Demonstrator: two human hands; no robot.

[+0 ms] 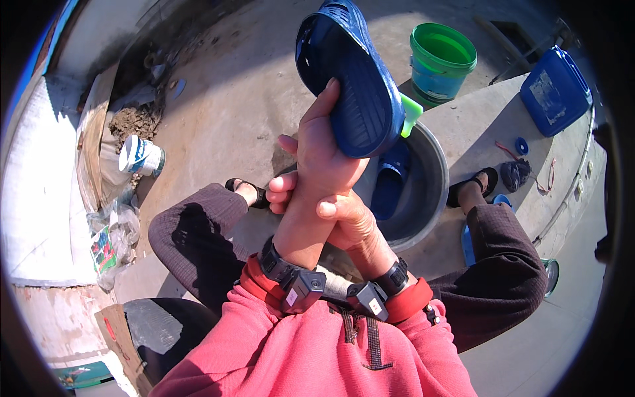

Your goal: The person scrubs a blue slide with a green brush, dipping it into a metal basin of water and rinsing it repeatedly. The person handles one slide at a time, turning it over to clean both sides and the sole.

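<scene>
My left hand (325, 144) holds a wet-looking blue plastic slipper (364, 94) by its heel half, sole turned away from me; most of the fingers are hidden behind it. A bright green piece (411, 115) sticks out behind the slipper's edge; what it is I cannot tell. My right hand (349, 218) is wrapped round my left wrist, its thumb in front and fingertips showing on the far side. Beyond my hands a grey basin (439, 198) stands on the ground, and a second blue slipper (389, 186) lies in it.
A green-rimmed bucket (441, 62) stands behind the basin. On the concrete ledge at right are a blue jerrycan (555, 92), a blue cap (521, 146) and a dark mesh bundle (516, 173). At left, a white tub (141, 155) lies near plastic bags (116, 233). My feet flank the basin area.
</scene>
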